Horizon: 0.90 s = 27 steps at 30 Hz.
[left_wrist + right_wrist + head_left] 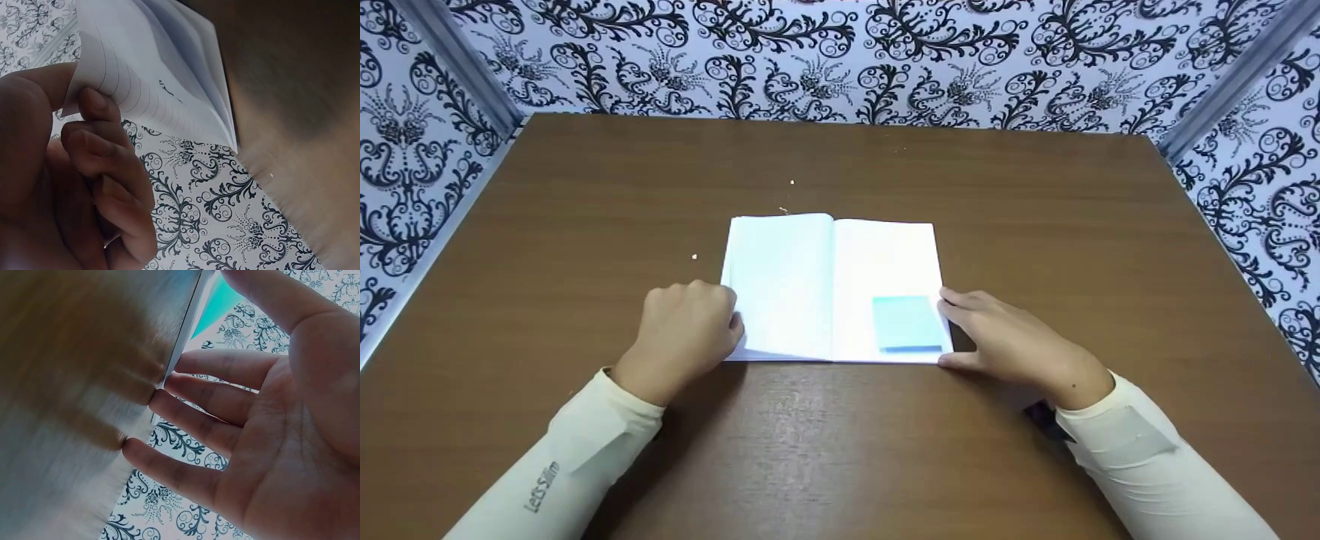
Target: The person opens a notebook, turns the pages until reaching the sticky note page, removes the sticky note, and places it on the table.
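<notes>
An open notebook point(780, 281) lies on the brown table, its pages looking blank from above. My left hand point(690, 326) is at its left edge. In the left wrist view, the thumb and curled index finger pinch the corner of a ruled page point(135, 84), which bends up and carries a small dark mark. A light-blue square of sticky notes point(910, 322) sits low on the right-hand page. Beside it, my right hand point(1009, 337) rests at the notebook's right edge, fingers extended. In the right wrist view, several fingertips point(160, 396) touch the tabletop and the notebook's side.
The brown tabletop point(810, 450) spreads around the notebook. Small white specks point(694, 256) lie behind and left of it. Black-and-white patterned walls point(810, 60) border the table at the back and sides.
</notes>
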### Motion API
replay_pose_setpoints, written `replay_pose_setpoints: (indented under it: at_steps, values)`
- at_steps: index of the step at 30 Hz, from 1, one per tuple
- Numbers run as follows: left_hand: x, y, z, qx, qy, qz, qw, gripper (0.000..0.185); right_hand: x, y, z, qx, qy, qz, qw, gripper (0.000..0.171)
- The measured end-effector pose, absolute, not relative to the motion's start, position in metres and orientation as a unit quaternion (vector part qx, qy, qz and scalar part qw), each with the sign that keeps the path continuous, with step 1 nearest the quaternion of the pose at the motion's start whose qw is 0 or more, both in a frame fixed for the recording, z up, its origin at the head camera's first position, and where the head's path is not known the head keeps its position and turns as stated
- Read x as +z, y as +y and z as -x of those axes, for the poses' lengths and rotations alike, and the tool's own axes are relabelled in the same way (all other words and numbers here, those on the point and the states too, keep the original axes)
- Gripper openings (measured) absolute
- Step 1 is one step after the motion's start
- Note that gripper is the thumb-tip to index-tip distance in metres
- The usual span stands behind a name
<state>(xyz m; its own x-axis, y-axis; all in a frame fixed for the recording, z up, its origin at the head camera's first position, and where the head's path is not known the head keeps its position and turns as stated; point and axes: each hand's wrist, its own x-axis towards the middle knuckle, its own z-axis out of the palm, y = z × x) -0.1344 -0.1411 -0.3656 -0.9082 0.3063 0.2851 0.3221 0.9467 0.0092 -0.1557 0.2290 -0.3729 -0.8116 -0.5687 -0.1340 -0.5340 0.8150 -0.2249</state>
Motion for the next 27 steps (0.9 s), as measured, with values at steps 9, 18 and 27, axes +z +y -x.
replay_pose_setpoints:
  at_steps: [9, 18, 27]
  values:
    - [-0.3705, -0.1386, 0.1331, 0.005, -0.973, 0.171, 0.152, 0.037, -0.3744, 0.2293, 0.1561, -0.087, 0.947, 0.298, 0.089, 0.075]
    - [-0.3742, -0.137, 0.1342, 0.045, -0.972, 0.186, 0.137, 0.045, -0.3739, 0.2292, 0.156, -0.085, 0.947, 0.295, 0.093, 0.076]
    - [-0.3691, -0.1382, 0.1309, 0.094, -0.97, 0.175, 0.143, 0.056, -0.3728, 0.2291, 0.1555, -0.087, 0.948, 0.29, 0.101, 0.076]
